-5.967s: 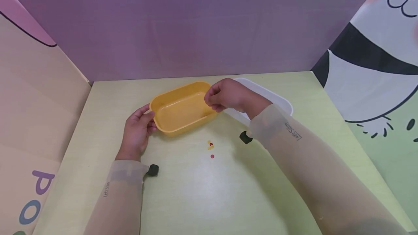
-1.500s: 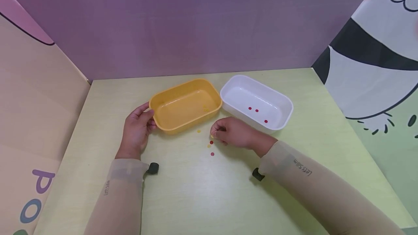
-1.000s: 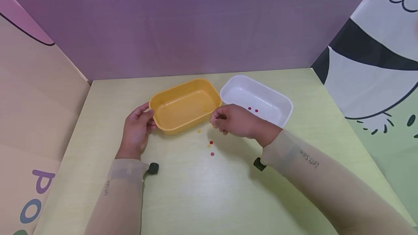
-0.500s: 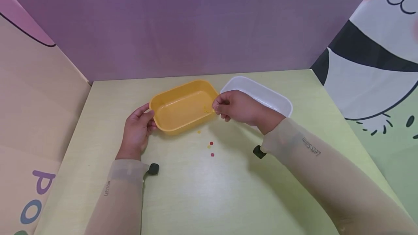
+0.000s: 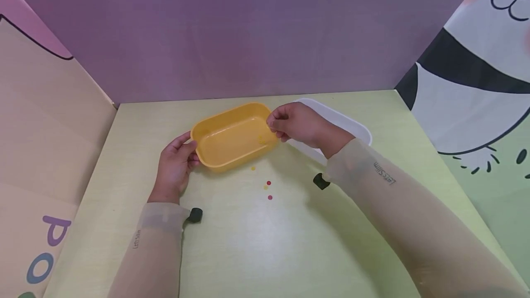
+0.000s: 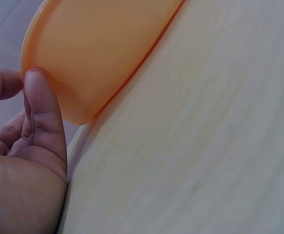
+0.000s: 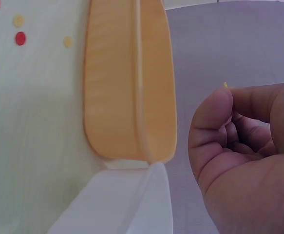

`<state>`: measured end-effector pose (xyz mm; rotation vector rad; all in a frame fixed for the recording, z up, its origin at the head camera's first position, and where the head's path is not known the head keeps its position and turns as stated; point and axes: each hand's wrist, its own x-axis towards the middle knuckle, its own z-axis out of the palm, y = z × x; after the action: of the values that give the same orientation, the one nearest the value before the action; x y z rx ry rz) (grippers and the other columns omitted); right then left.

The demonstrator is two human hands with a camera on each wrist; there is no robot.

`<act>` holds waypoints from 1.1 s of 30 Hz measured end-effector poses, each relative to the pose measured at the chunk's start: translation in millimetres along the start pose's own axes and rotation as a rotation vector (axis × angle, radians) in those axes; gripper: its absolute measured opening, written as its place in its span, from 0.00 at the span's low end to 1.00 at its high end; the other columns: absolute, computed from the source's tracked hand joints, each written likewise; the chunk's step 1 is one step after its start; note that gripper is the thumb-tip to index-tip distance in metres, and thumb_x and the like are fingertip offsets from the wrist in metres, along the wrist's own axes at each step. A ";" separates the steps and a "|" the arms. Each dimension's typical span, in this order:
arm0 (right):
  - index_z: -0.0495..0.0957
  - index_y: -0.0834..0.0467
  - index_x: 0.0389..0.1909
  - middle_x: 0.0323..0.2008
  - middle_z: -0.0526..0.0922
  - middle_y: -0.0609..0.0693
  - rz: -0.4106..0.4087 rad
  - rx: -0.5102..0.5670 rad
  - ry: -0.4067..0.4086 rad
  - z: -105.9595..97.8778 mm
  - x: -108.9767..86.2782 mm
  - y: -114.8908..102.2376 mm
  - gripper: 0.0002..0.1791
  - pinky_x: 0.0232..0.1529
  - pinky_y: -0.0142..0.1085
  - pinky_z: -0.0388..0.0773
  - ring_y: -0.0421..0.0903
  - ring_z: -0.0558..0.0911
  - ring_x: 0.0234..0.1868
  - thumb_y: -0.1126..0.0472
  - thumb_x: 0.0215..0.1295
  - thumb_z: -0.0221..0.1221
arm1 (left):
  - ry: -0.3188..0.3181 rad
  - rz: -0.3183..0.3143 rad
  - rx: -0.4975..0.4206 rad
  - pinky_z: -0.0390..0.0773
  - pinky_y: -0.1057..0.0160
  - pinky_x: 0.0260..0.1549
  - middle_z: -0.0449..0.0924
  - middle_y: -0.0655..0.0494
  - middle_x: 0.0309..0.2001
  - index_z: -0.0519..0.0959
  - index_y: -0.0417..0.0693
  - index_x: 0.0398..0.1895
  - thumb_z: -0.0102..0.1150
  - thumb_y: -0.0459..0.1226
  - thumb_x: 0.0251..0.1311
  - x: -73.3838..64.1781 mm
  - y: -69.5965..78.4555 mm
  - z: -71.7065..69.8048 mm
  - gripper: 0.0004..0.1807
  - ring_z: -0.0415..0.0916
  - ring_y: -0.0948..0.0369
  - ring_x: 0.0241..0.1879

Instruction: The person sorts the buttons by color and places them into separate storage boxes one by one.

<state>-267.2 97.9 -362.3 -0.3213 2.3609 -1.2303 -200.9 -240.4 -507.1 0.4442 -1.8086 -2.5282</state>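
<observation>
My left hand (image 5: 175, 167) grips the left end of a yellow tray (image 5: 219, 144), thumb on the rim and fingers outside; the left wrist view shows the thumb (image 6: 44, 107) against its wall. Above the tray's right end, my right hand (image 5: 298, 124) pinches a small yellow button (image 7: 225, 85) between thumb and forefinger, only its edge showing. Several yellow buttons (image 5: 261, 140) lie inside the yellow tray. On the table in front are two red buttons (image 5: 270, 197) and two yellow buttons (image 5: 253, 168).
A white tray (image 5: 360, 132) stands against the yellow tray's right end, its inside mostly hidden by my right hand and forearm. The pale table (image 5: 248, 247) ends at a purple wall (image 5: 248, 36) behind, with printed panels left and right.
My right hand has picked a yellow button from the table and carried it up and away over the yellow tray's right end. My left hand keeps its hold on the tray.
</observation>
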 end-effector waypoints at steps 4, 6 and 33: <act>0.85 0.59 0.51 0.49 0.85 0.58 0.005 0.018 0.010 -2.7 7.6 -4.3 0.07 0.52 0.38 0.90 0.51 0.84 0.46 0.62 0.87 0.59 | -0.001 0.001 -0.003 0.88 0.71 0.33 0.83 0.50 0.45 0.80 0.52 0.77 0.65 0.39 0.83 -0.3 0.4 0.7 0.23 0.82 0.62 0.32; 0.85 0.60 0.50 0.47 0.84 0.56 0.004 0.027 0.014 -3.8 10.8 -6.7 0.07 0.51 0.37 0.90 0.51 0.84 0.45 0.63 0.87 0.59 | -0.002 0.003 -0.002 0.88 0.71 0.33 0.83 0.51 0.45 0.79 0.52 0.77 0.65 0.39 0.83 -0.5 0.8 1.3 0.23 0.82 0.62 0.32; 0.85 0.62 0.56 0.48 0.83 0.53 0.113 0.063 0.022 -18.1 34.7 -27.4 0.10 0.51 0.37 0.87 0.49 0.82 0.47 0.62 0.87 0.58 | -0.014 0.019 0.004 0.88 0.71 0.33 0.83 0.51 0.42 0.80 0.52 0.76 0.65 0.39 0.83 2.5 -1.4 4.8 0.23 0.82 0.62 0.31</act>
<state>-306.4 81.1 -340.8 -0.1526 2.3194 -1.2577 -204.2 -235.8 -507.6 0.4087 -1.8143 -2.5222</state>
